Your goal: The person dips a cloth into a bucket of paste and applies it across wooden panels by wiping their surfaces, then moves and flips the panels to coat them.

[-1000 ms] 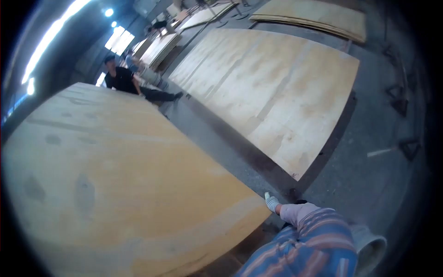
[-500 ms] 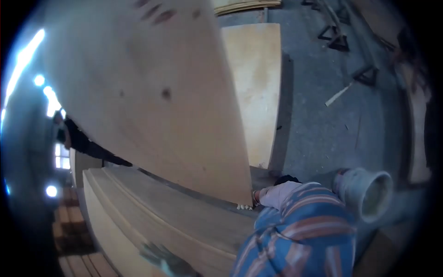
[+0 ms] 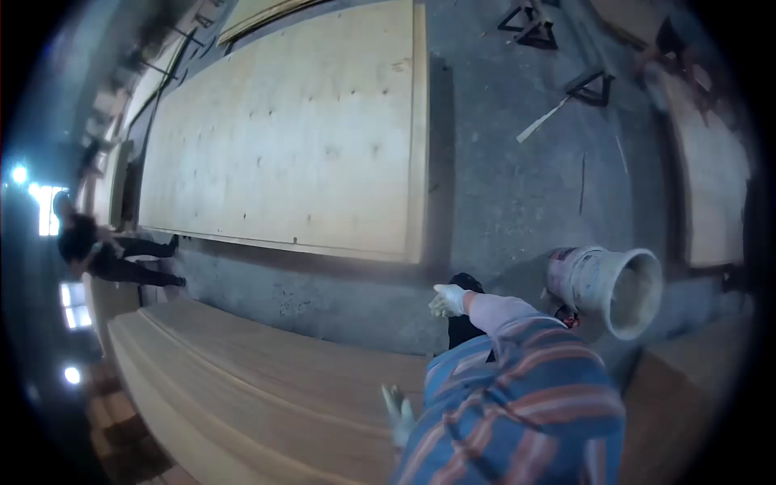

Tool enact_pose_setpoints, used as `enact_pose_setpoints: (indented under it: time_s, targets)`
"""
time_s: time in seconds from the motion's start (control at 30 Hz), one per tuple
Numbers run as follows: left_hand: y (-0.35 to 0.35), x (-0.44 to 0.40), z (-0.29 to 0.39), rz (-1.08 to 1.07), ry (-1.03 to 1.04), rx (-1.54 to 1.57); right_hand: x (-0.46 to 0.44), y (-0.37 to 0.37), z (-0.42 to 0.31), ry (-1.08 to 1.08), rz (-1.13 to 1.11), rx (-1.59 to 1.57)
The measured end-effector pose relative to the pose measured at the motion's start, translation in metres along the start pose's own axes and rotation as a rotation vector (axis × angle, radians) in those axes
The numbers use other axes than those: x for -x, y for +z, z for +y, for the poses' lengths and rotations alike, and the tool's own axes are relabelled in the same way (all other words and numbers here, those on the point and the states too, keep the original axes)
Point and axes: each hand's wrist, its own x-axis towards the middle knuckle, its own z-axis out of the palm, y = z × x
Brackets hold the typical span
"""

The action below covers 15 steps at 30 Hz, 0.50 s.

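My right hand (image 3: 449,301), in a white glove, is held out empty with its fingers loosely bent and apart, just off the corner of a large plywood sheet (image 3: 283,137). That pale sheet, dotted with small dark knots, lies flat on a low stack. My left hand (image 3: 398,414), also gloved, has its fingers spread and holds nothing. It is over or against the near end of a brownish stack of boards (image 3: 267,372); I cannot tell whether it touches.
A co-worker (image 3: 93,250) in dark clothes stands at the far left. A white bucket (image 3: 634,295) is on the floor at right. Black triangular stands (image 3: 594,85) and a pale strip (image 3: 540,121) lie beyond. Another sheet stack (image 3: 703,162) is at the right edge.
The big sheet, earlier raised with its corner in my right hand, now lies flat on the low stack. My right hand has let go; my left hand has moved right, towards my body.
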Motion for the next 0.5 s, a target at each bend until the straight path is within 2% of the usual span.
enact_pose_setpoints:
  time_s: [0.07, 0.1, 0.13, 0.17, 0.2, 0.23, 0.27, 0.3, 0.33, 0.4, 0.43, 0.47, 0.5]
  targets:
    - [0.004, -0.038, -0.020, -0.138, 0.007, -0.186, 0.052, -0.034, 0.024, -0.181, -0.001, 0.021]
    - [0.008, -0.058, -0.031, -0.184, 0.035, -0.317, 0.082, -0.060, 0.036, -0.248, -0.048, -0.106]
    - [0.013, -0.078, -0.046, -0.244, 0.063, -0.449, 0.101, -0.089, 0.050, -0.305, 0.040, -0.147]
    - [0.005, -0.105, -0.069, -0.310, 0.172, -0.662, 0.163, -0.081, 0.054, -0.369, 0.340, -0.121]
    - [-0.001, -0.122, -0.084, -0.381, 0.283, -0.857, 0.201, -0.107, 0.072, -0.474, 0.343, -0.140]
    - [0.019, -0.107, -0.054, -0.406, 0.099, -1.101, 0.246, -0.128, 0.080, -0.484, 0.436, -0.166]
    - [0.042, -0.089, -0.020, -0.476, -0.081, -1.361, 0.268, -0.178, 0.100, -0.496, 0.376, -0.301]
    - [0.020, -0.125, -0.068, -0.478, 0.030, -1.310, 0.275, -0.245, 0.136, -0.653, 0.300, -0.496]
    - [-0.011, -0.163, -0.123, -0.463, 0.075, -1.164, 0.302, -0.304, 0.157, -0.790, 0.750, -0.427]
    - [-0.046, -0.206, -0.185, -0.391, -0.038, -0.786, 0.417, -0.302, 0.200, -0.986, 0.851, -0.610]
    - [-0.034, -0.200, -0.175, -0.313, -0.102, -0.643, 0.437, -0.306, 0.207, -0.815, 1.204, -0.582]
    - [-0.018, -0.187, -0.161, -0.224, -0.162, -0.495, 0.433, -0.341, 0.234, -0.730, 1.334, -0.289]
    - [-0.006, -0.172, -0.152, -0.235, -0.176, -0.642, 0.413, -0.381, 0.261, -0.627, 1.427, 0.017]
